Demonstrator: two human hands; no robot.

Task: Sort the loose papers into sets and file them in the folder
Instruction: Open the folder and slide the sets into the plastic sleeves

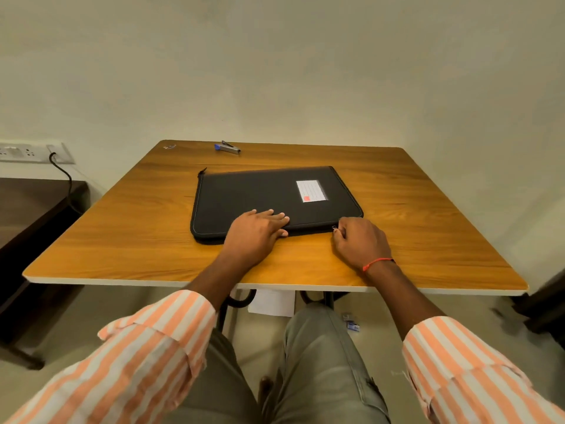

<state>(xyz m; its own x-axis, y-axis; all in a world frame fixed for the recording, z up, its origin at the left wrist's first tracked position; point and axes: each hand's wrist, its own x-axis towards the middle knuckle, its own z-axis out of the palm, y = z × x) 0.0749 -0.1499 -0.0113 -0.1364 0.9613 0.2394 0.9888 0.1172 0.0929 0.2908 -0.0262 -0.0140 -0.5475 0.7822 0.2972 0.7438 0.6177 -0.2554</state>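
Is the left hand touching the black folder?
Touching. The head view shows the left hand lying flat on the folder, its fingers stretched over the near edge with no gap.

I read the counter (122, 240) as glossy wood-grain laminate. The folder (244, 194) looks matt black, finely textured, with a paper label (311, 191) and metal zip pull (334, 228).

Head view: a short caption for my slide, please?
Left hand presses the black folder flat; right hand pinches its zipper pull.
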